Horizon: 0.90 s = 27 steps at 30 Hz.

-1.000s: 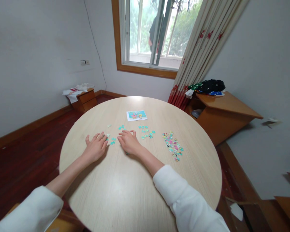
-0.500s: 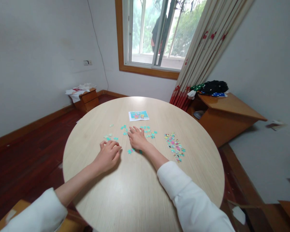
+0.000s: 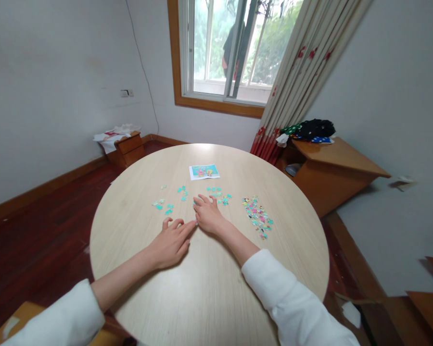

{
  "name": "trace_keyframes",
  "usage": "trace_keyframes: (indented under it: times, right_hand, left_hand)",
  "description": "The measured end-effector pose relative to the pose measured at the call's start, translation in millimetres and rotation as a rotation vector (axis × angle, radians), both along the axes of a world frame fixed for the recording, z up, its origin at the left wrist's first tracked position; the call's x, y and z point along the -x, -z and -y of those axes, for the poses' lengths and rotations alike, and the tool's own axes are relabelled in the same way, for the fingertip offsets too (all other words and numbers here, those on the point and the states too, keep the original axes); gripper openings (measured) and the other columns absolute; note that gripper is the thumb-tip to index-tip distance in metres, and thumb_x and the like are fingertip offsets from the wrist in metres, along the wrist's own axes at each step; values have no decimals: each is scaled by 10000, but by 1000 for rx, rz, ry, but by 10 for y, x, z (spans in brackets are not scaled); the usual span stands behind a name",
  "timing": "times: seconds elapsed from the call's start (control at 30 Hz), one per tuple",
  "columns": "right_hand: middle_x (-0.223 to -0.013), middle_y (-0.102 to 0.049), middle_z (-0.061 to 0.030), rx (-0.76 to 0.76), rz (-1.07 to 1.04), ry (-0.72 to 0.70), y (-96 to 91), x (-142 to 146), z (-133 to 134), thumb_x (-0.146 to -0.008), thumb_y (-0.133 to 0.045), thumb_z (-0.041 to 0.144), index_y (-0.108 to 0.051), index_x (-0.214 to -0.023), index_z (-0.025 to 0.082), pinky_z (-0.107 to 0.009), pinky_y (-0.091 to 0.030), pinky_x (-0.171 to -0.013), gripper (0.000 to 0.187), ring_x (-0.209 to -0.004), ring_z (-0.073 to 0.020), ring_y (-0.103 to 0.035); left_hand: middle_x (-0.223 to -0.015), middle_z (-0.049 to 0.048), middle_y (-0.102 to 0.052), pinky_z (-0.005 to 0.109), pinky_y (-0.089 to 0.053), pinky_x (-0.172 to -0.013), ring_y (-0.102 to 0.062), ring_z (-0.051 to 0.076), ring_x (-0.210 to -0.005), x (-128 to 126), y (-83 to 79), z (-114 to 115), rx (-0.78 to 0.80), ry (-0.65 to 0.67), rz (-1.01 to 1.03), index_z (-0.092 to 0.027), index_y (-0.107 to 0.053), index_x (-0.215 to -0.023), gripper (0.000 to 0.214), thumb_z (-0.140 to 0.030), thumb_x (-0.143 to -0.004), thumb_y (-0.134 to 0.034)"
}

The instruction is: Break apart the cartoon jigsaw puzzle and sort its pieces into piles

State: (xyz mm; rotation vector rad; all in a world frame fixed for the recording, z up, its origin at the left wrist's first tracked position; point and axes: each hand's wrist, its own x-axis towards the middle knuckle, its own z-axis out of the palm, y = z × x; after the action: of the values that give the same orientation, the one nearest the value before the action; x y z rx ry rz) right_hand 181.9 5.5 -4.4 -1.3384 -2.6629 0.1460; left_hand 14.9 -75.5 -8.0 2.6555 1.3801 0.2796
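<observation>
My left hand (image 3: 173, 242) rests low over the table, index finger stretched to the right until its tip meets the edge of my right hand. Its other fingers are bent and apart. My right hand (image 3: 207, 215) lies palm down with fingers spread, covering some small puzzle pieces, so what is beneath it is hidden. Turquoise puzzle pieces (image 3: 183, 191) lie just beyond my hands, with more puzzle pieces (image 3: 223, 198) past the right fingertips. Other pale and turquoise puzzle pieces (image 3: 159, 206) are left of them. A printed picture card (image 3: 204, 172) sits farther back.
A loose heap of mixed puzzle pieces (image 3: 258, 216) is on the right of the round wooden table (image 3: 209, 298). Behind it stand a tilted wooden cabinet (image 3: 342, 166) with cloths on top and a small drawer unit (image 3: 130, 149). A curtain (image 3: 296, 86) hangs beside the window.
My left hand has moved right and slightly nearer to me, its index finger now reaching my right hand. My right hand has shifted slightly nearer, over the pieces that showed below it.
</observation>
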Motion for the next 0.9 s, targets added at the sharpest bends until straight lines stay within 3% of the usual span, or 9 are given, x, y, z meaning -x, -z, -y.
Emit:
trace_keyframes:
  times: [0.27,0.4,0.53,0.9]
  right_hand:
    - [-1252,-564,-95,30,-5,-70,-43,95,94,-916,-398,203,-642,-1050,192,-513,-163,-1066,278,-1317,-243,-328]
    - [-1312,-517,-89,57,-32,-6,-30,118,108,-901,-512,391,-643,-1092,247,-506,-163,-1057,273,-1325,-252,-301]
    - [-1366,-477,-77,123,-31,66,-41,122,85,-863,-575,437,-639,-1125,293,-527,-168,-1042,306,-1351,-285,-269]
    - [-1308,-524,-106,122,55,91,-169,164,23,-804,-616,531,-684,-1025,270,-570,-188,-1022,349,-1317,-328,-319]
  left_hand:
    - [-1245,137,-599,516,-239,-976,-477,279,-1141,130,40,75,0,-96,-26,-159,-465,-1290,483,-110,-829,-332]
    - [-1361,111,-531,507,-247,-976,-471,274,-1157,210,105,90,-14,-79,-18,-194,-479,-1311,502,-116,-834,-340]
    - [-1364,95,-534,519,-248,-967,-479,279,-1147,234,144,99,-46,-89,-8,-226,-507,-1311,482,-146,-869,-333]
    - [-1344,109,-550,524,-255,-930,-487,293,-1086,216,123,195,-88,-59,-9,-189,-561,-1253,457,-178,-828,-392]
